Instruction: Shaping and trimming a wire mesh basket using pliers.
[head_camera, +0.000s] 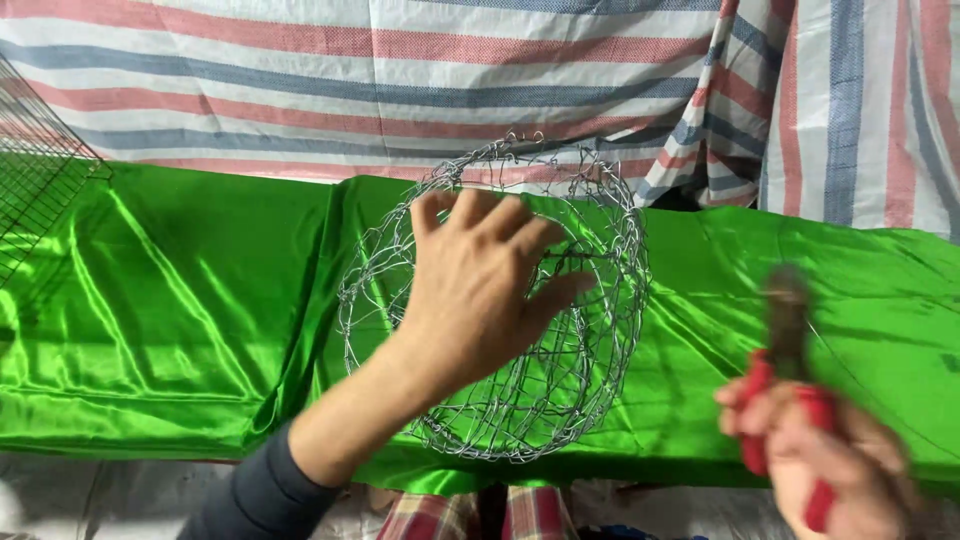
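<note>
**Wire basket held at frame centre; pliers in the other hand**

The left hand (478, 290) was spread against the near side of a rounded wire-mesh basket (560, 330), fingers (470, 210) hooked over its upper rim, grasping it. The basket stood at the centre of the frame, tilted up on edge, its lower part resting on the green satin cloth (180, 300) that covered the bench. A dark sleeve (255, 495) covered the left forearm at lower centre-left.

The right hand (830, 450), at lower right and blurred, was clenched around the red handles of a pair of pliers (790, 370), dark nose pointing upward. The pliers were well apart from the basket.

A dark wire grid panel (35, 175) leaned in at upper left. A red, blue and white striped tarpaulin (400, 70) hung across the top of the frame.
</note>
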